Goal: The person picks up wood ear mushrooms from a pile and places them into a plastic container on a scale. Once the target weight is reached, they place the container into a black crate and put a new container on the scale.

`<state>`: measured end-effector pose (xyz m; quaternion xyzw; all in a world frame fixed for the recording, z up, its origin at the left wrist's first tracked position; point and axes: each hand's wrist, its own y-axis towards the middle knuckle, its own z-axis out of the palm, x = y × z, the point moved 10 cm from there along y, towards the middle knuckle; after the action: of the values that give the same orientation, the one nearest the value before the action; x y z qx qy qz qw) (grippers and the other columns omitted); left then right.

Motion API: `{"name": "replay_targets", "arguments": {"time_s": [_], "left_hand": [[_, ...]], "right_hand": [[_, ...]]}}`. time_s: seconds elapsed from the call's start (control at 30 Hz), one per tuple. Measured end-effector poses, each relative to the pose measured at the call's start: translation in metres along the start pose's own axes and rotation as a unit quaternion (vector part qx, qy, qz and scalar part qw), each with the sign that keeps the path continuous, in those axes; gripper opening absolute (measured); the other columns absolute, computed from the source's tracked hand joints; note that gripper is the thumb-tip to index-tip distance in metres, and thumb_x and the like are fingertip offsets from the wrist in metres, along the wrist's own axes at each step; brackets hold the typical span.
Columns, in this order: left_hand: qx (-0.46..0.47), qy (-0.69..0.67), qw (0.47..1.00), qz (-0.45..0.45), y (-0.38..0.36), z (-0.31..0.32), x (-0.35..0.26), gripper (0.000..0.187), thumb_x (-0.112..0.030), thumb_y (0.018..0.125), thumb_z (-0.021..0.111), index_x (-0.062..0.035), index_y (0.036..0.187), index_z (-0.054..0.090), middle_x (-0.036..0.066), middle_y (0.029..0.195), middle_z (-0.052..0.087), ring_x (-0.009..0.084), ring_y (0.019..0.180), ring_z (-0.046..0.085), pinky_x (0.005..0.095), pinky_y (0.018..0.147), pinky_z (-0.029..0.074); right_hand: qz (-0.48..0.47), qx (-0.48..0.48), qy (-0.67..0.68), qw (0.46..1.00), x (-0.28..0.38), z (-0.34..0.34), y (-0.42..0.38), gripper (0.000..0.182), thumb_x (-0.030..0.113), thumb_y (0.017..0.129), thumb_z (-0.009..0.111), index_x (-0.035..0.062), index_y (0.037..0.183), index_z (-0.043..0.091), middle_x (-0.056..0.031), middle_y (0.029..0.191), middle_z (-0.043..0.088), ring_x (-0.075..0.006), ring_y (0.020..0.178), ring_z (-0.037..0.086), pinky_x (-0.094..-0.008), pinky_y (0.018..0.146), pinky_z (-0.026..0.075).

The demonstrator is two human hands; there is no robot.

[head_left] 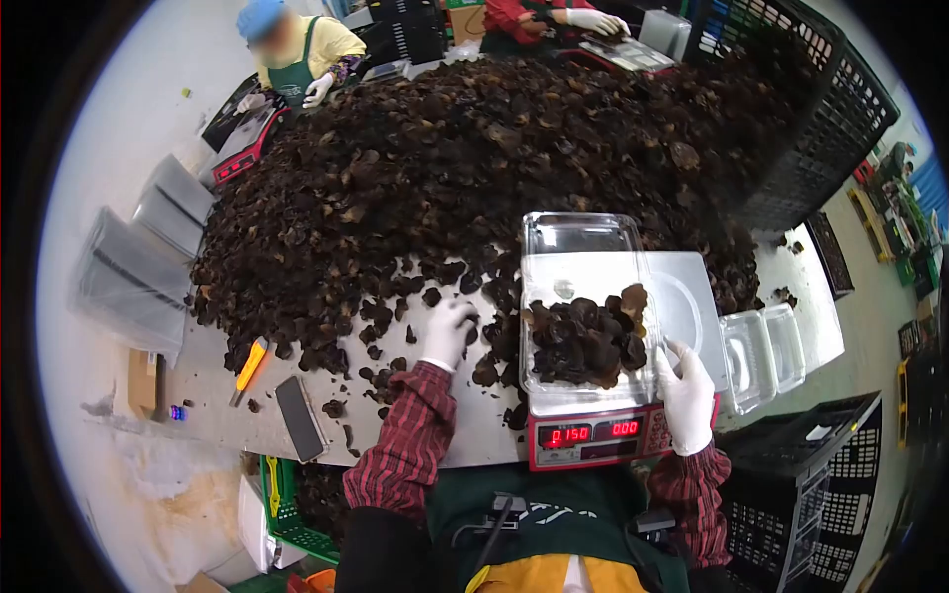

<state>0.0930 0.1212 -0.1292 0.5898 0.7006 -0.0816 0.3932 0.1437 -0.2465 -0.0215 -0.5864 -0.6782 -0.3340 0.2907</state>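
A large heap of dark brown wood ear mushrooms [425, 168] covers most of the table. My left hand [450, 333], in a white glove, is low over loose pieces at the near edge of the heap. Its fingers are curled, with a dark piece at the fingertips. To the right, a clear plastic box [542, 326] with mushrooms in it rests on a red electronic scale [682, 289], its clear lid [581, 233] folded back. The red display reads 0.150 and 0.00. My right hand [685, 393], also gloved, pinches the box's right rim.
A utility knife [252, 363] and a phone [300, 419] lie at left. Empty clear boxes [756, 356] stand right of the scale. Black crates [840, 119] rise at right. Across the heap, one co-worker [301, 59] stands by another scale [245, 146]; a second co-worker's gloved hand [596, 22] shows.
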Motion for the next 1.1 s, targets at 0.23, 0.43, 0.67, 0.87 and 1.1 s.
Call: {"name": "replay_targets", "arguments": {"time_s": [0.23, 0.43, 0.67, 0.87, 1.1], "left_hand": [[-0.074, -0.159, 0.985, 0.005, 0.035, -0.067, -0.101, 0.024, 0.002, 0.075, 0.065, -0.0032, 0.098, 0.066, 0.011, 0.106, 0.060, 0.0230, 0.098, 0.059, 0.0294, 0.087, 0.045], [0.135, -0.014, 0.963, 0.231, 0.031, 0.004, -0.235, 0.030, -0.021, 0.079, 0.066, -0.0104, 0.107, 0.065, 0.014, 0.118, 0.055, 0.0310, 0.113, 0.051, 0.0394, 0.097, 0.040], [0.134, -0.097, 0.977, 0.136, 0.042, -0.027, -0.207, 0.046, -0.018, 0.076, 0.071, -0.0109, 0.120, 0.061, 0.012, 0.132, 0.050, 0.0282, 0.122, 0.045, 0.0366, 0.104, 0.035], [0.131, -0.016, 0.970, 0.202, 0.034, -0.035, -0.230, 0.066, -0.029, 0.064, 0.079, -0.0182, 0.126, 0.059, 0.013, 0.137, 0.045, 0.0334, 0.129, 0.037, 0.0425, 0.107, 0.031], [0.173, 0.121, 0.950, 0.230, 0.009, 0.040, -0.257, 0.058, -0.039, 0.072, 0.071, -0.0238, 0.126, 0.056, 0.014, 0.137, 0.043, 0.0368, 0.127, 0.036, 0.0521, 0.106, 0.026]], "right_hand": [[0.000, 0.011, -0.010, 1.000, 0.004, 0.002, 0.001, 0.031, 0.022, 0.085, 0.068, 0.0017, 0.108, 0.061, -0.0117, 0.080, 0.063, -0.0175, 0.060, 0.053, -0.0305, 0.062, 0.046], [-0.005, 0.010, 0.012, 1.000, -0.003, 0.012, -0.001, 0.029, 0.021, 0.086, 0.066, 0.0029, 0.109, 0.060, -0.0135, 0.078, 0.063, -0.0215, 0.060, 0.057, -0.0327, 0.060, 0.047], [0.020, 0.007, 0.013, 1.000, -0.008, -0.006, -0.002, 0.029, 0.020, 0.089, 0.064, 0.0006, 0.110, 0.060, -0.0122, 0.072, 0.059, -0.0175, 0.057, 0.053, -0.0302, 0.058, 0.046], [0.025, -0.003, 0.032, 0.999, -0.017, -0.004, -0.003, 0.029, 0.018, 0.092, 0.060, -0.0011, 0.114, 0.061, 0.0002, 0.064, 0.053, -0.0031, 0.054, 0.045, -0.0203, 0.051, 0.038], [0.061, 0.063, 0.080, 0.993, 0.000, 0.016, -0.010, 0.028, 0.019, 0.093, 0.057, -0.0020, 0.111, 0.059, -0.0148, 0.074, 0.064, -0.0168, 0.057, 0.059, -0.0304, 0.057, 0.047]]}}
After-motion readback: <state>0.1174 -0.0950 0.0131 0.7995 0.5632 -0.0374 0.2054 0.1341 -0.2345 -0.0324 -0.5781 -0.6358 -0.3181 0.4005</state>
